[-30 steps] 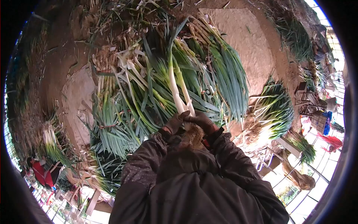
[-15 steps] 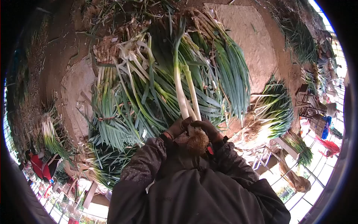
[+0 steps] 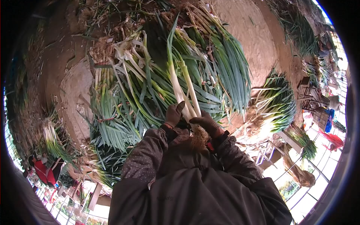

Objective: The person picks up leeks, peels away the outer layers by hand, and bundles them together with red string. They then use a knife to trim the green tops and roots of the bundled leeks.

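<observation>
In front of my chest stand large green onions (image 3: 191,88), with thick white stalks and a tangle of roots (image 3: 200,138) at the lower end. My gloved right hand (image 3: 207,123) is closed around the white base just above the roots. On the other side, my gloved left hand (image 3: 174,114) sits beside the stalks, its fingers curled and its thumb pointing up. Whatever it may pinch is hidden from me. Beyond both hands lies a big heap of green onions (image 3: 234,75), leaves spread toward me.
A tied bundle of green onions (image 3: 107,108) lies at the left, and another pile (image 3: 275,105) at the right. Pale boards (image 3: 247,33) cover part of the brown ground. A person in red (image 3: 42,170) is at the far left. A wooden stool (image 3: 307,95) stands at the right.
My left hand has shifted up and left, coming apart from my right hand. The stalks lean a little more to the left, and more of the root end shows.
</observation>
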The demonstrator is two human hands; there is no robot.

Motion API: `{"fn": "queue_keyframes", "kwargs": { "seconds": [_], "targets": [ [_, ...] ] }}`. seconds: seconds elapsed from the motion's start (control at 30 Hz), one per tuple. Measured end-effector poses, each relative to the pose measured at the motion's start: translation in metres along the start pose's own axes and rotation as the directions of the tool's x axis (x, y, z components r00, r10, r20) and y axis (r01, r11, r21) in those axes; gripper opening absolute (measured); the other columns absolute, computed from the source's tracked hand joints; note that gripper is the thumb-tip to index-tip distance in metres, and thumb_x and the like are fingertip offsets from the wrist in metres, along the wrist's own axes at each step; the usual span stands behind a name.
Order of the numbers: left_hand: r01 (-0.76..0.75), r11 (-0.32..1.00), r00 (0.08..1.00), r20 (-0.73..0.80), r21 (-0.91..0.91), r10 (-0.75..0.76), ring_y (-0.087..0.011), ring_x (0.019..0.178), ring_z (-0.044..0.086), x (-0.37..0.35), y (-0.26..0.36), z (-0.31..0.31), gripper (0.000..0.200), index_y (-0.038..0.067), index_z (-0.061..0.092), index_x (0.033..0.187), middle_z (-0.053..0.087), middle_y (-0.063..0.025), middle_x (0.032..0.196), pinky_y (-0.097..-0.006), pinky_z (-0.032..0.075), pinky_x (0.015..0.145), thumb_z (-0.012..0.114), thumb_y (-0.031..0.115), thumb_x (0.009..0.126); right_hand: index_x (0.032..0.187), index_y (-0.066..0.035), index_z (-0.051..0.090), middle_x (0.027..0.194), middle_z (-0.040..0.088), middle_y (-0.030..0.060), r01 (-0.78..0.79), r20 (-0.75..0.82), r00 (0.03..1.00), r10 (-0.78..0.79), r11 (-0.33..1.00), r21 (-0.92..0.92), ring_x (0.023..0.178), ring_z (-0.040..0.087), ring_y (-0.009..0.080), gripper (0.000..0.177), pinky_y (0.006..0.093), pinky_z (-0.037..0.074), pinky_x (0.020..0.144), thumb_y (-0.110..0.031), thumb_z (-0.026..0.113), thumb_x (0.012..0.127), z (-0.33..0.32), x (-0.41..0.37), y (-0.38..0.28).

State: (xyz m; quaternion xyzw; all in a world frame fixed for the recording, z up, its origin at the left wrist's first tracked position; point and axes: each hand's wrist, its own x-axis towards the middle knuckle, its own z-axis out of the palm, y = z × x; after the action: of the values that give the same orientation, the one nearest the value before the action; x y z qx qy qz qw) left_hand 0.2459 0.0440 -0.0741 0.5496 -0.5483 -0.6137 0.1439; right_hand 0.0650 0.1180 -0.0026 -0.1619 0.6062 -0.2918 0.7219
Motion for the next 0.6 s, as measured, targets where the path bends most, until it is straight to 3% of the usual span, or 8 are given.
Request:
{"fn": "queue_keyframes", "kwargs": {
  "seconds": [0.13,0.23,0.33,0.37,0.47,0.5,0.53,0.6],
  "targets": [
    [-0.207,0.847,0.973,0.009,0.489,0.233,-0.0342,0.057,0.062,-0.001,0.032,-0.006,0.064,-0.001,0.065,0.071,0.056,-0.0174,0.057,-0.0442,0.047,0.058,0.058,0.058,0.094,0.134,0.003,0.053,0.116,0.065,0.0107,0.027,0.047,0.998,-0.031,0.997,0.078,0.105,0.061,0.0192,0.072,0.0316,0.047,0.094,-0.019,0.082,0.072,-0.003,-0.006,0.0],
    [-0.209,0.857,0.978,0.082,0.471,0.193,-0.0373,0.058,0.061,0.0,0.051,-0.013,0.059,-0.002,0.064,0.07,0.057,-0.02,0.059,-0.0435,0.047,0.058,0.06,0.053,0.093,0.131,0.003,0.055,0.112,0.065,0.01,0.032,0.043,0.998,-0.035,0.997,0.068,0.099,0.062,0.0192,0.068,0.0317,0.049,0.089,-0.02,0.082,0.074,-0.008,-0.004,0.005],
    [0.042,0.994,0.996,0.082,-0.102,-0.034,-0.0354,0.057,0.06,0.001,0.062,-0.015,0.058,-0.001,0.063,0.067,0.056,-0.0181,0.058,-0.0432,0.047,0.058,0.061,0.051,0.094,0.127,0.003,0.057,0.105,0.066,0.0088,-0.007,0.073,0.997,-0.002,0.993,0.119,0.088,0.064,0.0185,0.059,0.0313,0.052,0.079,-0.02,0.079,0.077,-0.014,-0.004,0.012],
    [-0.147,0.972,0.989,0.027,0.183,0.144,-0.0243,0.053,0.057,0.004,0.067,-0.018,0.054,0.0,0.063,0.071,0.056,-0.0127,0.058,-0.0408,0.046,0.055,0.061,0.049,0.095,0.125,0.003,0.057,0.102,0.066,0.0084,-0.02,0.088,0.996,0.007,0.988,0.152,0.084,0.064,0.0181,0.057,0.031,0.053,0.075,-0.02,0.078,0.078,-0.016,-0.003,0.012],
    [-0.315,0.948,0.949,0.02,0.04,0.314,-0.0175,0.055,0.055,0.017,0.094,-0.021,0.048,0.003,0.062,0.079,0.054,-0.0085,0.06,-0.0378,0.044,0.054,0.062,0.048,0.095,0.121,0.003,0.059,0.094,0.066,0.0078,-0.123,0.11,0.989,0.104,0.975,0.185,0.075,0.063,0.0173,0.05,0.0306,0.053,0.067,-0.02,0.076,0.08,-0.022,-0.005,0.016],
    [-0.206,0.881,0.967,0.048,-0.427,0.25,-0.0184,0.057,0.055,0.025,0.094,-0.029,0.043,0.005,0.062,0.086,0.055,-0.0076,0.063,-0.0357,0.043,0.055,0.062,0.047,0.095,0.12,0.003,0.059,0.093,0.066,0.008,-0.114,0.104,0.99,0.095,0.975,0.189,0.075,0.064,0.0175,0.049,0.0307,0.053,0.067,-0.02,0.076,0.079,-0.025,-0.004,0.012],
    [-0.331,0.94,0.944,-0.046,-0.088,0.328,-0.0239,0.064,0.059,0.039,0.107,-0.049,0.028,0.006,0.06,0.092,0.058,-0.0105,0.072,-0.0365,0.046,0.058,0.057,0.033,0.096,0.119,0.003,0.06,0.093,0.066,0.0082,-0.111,0.094,0.991,0.093,0.973,0.203,0.075,0.064,0.0177,0.049,0.0307,0.053,0.068,-0.02,0.076,0.079,-0.026,-0.007,0.01],
    [-0.438,0.76,0.83,-0.109,0.48,0.547,-0.0257,0.079,0.064,0.082,0.134,-0.108,0.012,0.005,0.06,0.101,0.063,-0.0135,0.088,-0.0371,0.052,0.069,0.053,0.013,0.095,0.118,0.003,0.06,0.091,0.066,0.0093,-0.076,0.061,0.996,0.064,0.971,0.226,0.074,0.065,0.0187,0.048,0.0312,0.054,0.068,-0.019,0.077,0.078,-0.019,-0.027,-0.011]
  ]
}}
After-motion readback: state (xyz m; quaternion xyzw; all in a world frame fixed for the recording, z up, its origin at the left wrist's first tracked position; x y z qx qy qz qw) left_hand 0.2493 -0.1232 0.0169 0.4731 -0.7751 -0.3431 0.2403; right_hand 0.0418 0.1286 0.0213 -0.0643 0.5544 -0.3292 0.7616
